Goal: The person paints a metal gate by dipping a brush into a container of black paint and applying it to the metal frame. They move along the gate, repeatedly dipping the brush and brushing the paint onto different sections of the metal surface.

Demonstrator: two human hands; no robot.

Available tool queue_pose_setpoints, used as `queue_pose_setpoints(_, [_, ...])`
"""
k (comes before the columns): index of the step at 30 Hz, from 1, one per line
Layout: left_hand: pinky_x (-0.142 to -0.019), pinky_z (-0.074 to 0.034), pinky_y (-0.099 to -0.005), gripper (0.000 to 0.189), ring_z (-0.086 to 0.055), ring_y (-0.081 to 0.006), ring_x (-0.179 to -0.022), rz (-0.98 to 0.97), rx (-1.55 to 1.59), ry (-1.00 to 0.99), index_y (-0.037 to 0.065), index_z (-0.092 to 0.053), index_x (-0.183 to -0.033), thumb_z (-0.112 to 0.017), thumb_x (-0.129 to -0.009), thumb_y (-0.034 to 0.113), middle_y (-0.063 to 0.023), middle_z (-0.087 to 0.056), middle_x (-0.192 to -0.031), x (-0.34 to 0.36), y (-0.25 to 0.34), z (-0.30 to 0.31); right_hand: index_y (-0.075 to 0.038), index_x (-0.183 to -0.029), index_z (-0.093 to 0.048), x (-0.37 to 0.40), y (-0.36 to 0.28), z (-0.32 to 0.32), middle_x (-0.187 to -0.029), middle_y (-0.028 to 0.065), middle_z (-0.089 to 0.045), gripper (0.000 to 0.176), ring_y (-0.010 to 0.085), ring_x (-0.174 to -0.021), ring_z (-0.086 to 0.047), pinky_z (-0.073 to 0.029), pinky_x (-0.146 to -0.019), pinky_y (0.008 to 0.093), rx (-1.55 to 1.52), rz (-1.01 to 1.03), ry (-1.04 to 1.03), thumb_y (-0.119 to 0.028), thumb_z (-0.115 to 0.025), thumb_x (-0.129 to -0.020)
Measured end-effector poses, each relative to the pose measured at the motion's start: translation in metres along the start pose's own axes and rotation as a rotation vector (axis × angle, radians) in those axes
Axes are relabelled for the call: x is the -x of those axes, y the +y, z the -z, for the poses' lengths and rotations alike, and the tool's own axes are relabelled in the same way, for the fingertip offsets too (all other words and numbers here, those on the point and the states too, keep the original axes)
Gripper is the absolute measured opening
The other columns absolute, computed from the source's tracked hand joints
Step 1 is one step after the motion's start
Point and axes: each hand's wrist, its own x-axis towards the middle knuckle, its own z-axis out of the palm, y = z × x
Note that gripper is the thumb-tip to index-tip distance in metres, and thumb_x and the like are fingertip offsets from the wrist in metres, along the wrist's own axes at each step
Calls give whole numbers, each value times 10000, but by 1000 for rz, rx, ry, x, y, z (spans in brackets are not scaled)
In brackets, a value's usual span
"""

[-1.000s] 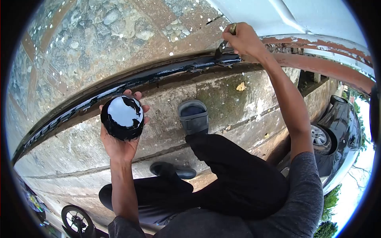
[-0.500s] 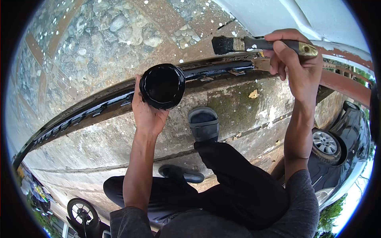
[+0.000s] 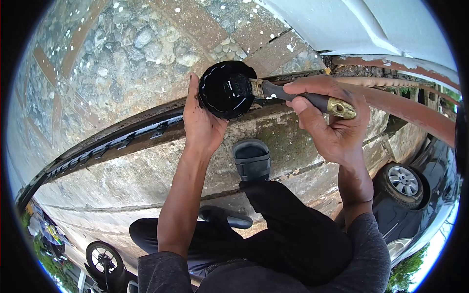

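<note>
My left hand [image 3: 205,124] grips a round container of black paint [image 3: 220,93] from its left and lower side, with the opening facing up. In my right hand [image 3: 325,110] is a paintbrush [image 3: 320,101], held by its dark handle with a worn gold-coloured end. Its bristles are inside the container, dark against the black paint, so their tip is hard to make out. Behind the container runs a long metal rail [image 3: 139,134], partly coated in wet, shiny black.
Pebbled paving [image 3: 141,53] with white specks lies beyond the rail. A white panel [image 3: 337,24] and a reddish-brown pipe [image 3: 410,110] are at the upper right. Sandalled feet rest on the concrete ledge [image 3: 117,180]. A dark car [image 3: 415,195] stands right, a motorcycle wheel [image 3: 104,261] lower left.
The brush has come down and left from above the rail, and its bristles are now inside the container. My left hand has shifted the container right and slightly up.
</note>
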Motion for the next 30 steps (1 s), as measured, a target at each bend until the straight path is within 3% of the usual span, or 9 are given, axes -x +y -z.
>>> queue_pose_setpoints(6, [-949,-562,-398,559,-655,-229,-1114,26,60,-59,37,-569,-1282,-387,-1041,507,-110,-655,-1224,-12,-6,-4,-27,-1111,-723,16,-9,14,-938,66,-718,201,111,-736,-685,-533,-599,214,-138,-222,35,-84,-702,-919])
queue_pose_setpoints(8, [-924,-576,-401,557,-659,-227,-1103,33,61,-83,39,-571,-1278,-385,-1041,508,-109,-658,-1216,-18,-7,-4,-11,-1112,-713,22,0,19,-955,104,-704,205,152,-782,-708,-567,-606,231,-208,-180,10,-75,-696,-918])
queue_pose_setpoints(11, [-938,-571,-462,567,-654,-300,-1105,40,93,-116,32,-539,-1326,-327,-1057,484,-160,-623,-1272,-20,-6,-9,31,-1096,-692,31,16,23,-969,158,-677,200,221,-824,-728,-600,-601,256,-319,-95,37,-58,-689,-916])
queue_pose_setpoints(14, [-919,-575,-448,545,-659,-288,-1093,120,283,-265,45,-549,-1326,-330,-1059,467,-138,-636,-1264,-25,-9,0,70,-1061,-672,37,30,22,-972,185,-653,181,272,-821,-733,-620,-594,279,-454,-66,115,-36,-681,-914])
queue_pose_setpoints(18, [-915,-572,-447,532,-658,-272,-1095,107,245,-218,66,-554,-1330,-330,-1057,465,-120,-641,-1263,-27,-14,-1,82,-1037,-656,39,33,27,-966,192,-651,155,279,-787,-734,-619,-572,294,-524,-77,225,-11,-664,-914])
queue_pose_setpoints(20, [-935,-567,-462,536,-651,-264,-1108,69,160,-182,73,-545,-1339,-332,-1054,474,-118,-629,-1282,-27,-15,2,83,-1066,-634,35,28,30,-929,198,-680,168,267,-771,-734,-612,-561,293,-505,-68,257,-11,-642,-927])
queue_pose_setpoints(21, [-965,-559,-495,571,-609,-325,-1186,25,68,-79,29,-495,-1381,-323,-1053,464,-178,-563,-1361,-23,-12,-3,84,-1072,-628,32,26,33,-918,197,-688,171,264,-769,-734,-610,-560,290,-493,-65,263,-11,-637,-930])
queue_pose_setpoints(25, [-979,-551,-532,630,-500,-491,-1269,-57,26,-87,-48,-386,-1445,-309,-1051,437,-301,-417,-1456,-20,4,21,86,-1136,-622,15,21,44,-892,174,-711,232,215,-767,-733,-598,-572,256,-251,-150,198,-21,-649,-931])
queue_pose_setpoints(30, [-956,-572,-504,653,-511,-476,-1262,-70,100,-189,-31,-320,-1485,-362,-1037,442,-281,-366,-1499,0,26,42,33,-1107,-688,-7,28,55,-762,64,-695,203,83,-614,-654,-520,-513,188,-5,-336,-2,-56,-689,-924])
